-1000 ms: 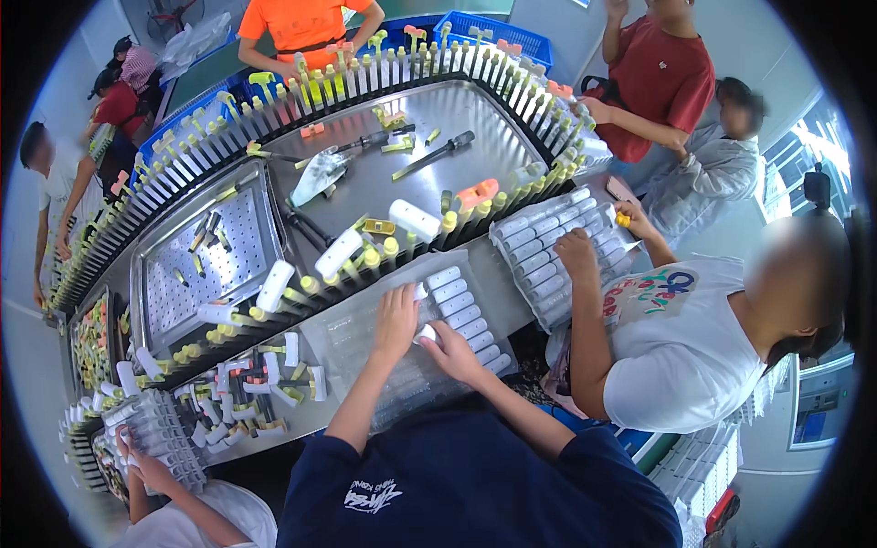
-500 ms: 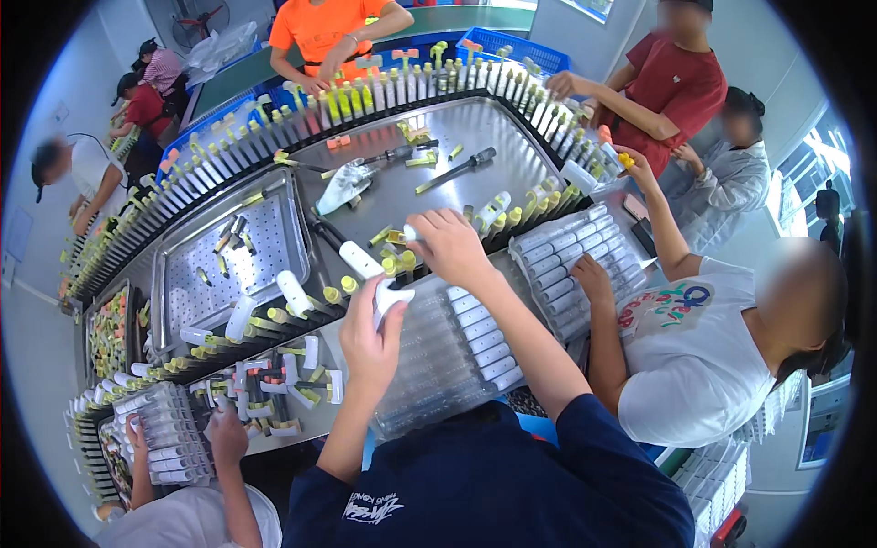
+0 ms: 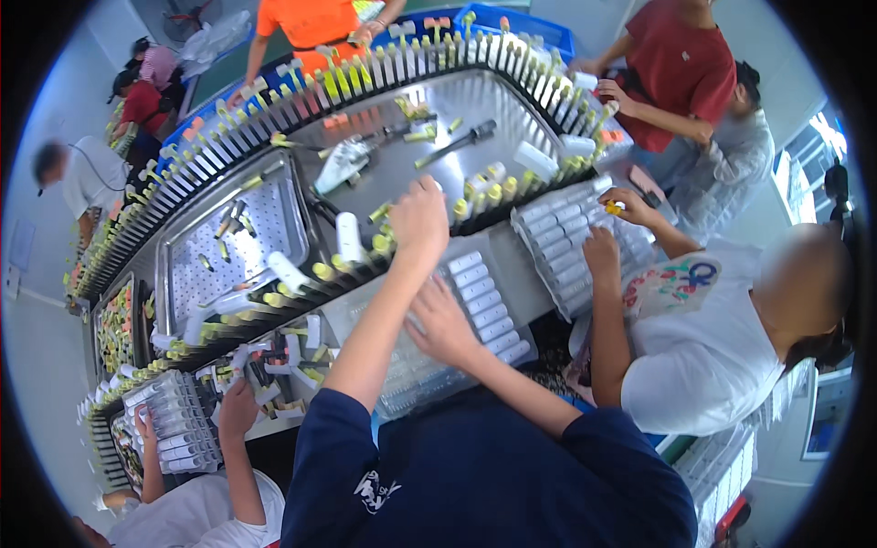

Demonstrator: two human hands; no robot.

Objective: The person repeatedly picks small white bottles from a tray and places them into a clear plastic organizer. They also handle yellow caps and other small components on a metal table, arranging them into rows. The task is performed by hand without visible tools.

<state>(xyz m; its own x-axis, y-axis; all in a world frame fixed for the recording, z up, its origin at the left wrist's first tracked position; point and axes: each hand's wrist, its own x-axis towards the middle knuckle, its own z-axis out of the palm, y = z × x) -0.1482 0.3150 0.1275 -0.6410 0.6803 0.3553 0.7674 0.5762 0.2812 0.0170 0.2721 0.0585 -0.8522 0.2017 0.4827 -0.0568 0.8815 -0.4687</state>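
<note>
My left hand (image 3: 420, 217) reaches over the row of yellow-green holders (image 3: 381, 245), fingers closed. A bit of a white plastic piece shows at the fingertips; most of it is hidden. Below it, my right hand (image 3: 444, 321) rests over the clear plastic tray (image 3: 402, 379), its fingers spread. White tubular pieces (image 3: 484, 306) lie in a column in that tray, just right of the hand. Another white plastic piece (image 3: 348, 237) stands on the holder row, left of my left wrist.
A looped conveyor of holders (image 3: 274, 128) runs around a metal table (image 3: 512, 119) and a perforated tray (image 3: 196, 260). On the right, a co-worker's hands (image 3: 600, 251) work over another tray (image 3: 557, 265). Loose parts (image 3: 297, 365) and a co-worker's hand (image 3: 239, 406) are at the left.
My left hand has moved up and right to the holders. My right hand has left the holders and come down onto the tray, so my forearms now overlap.
</note>
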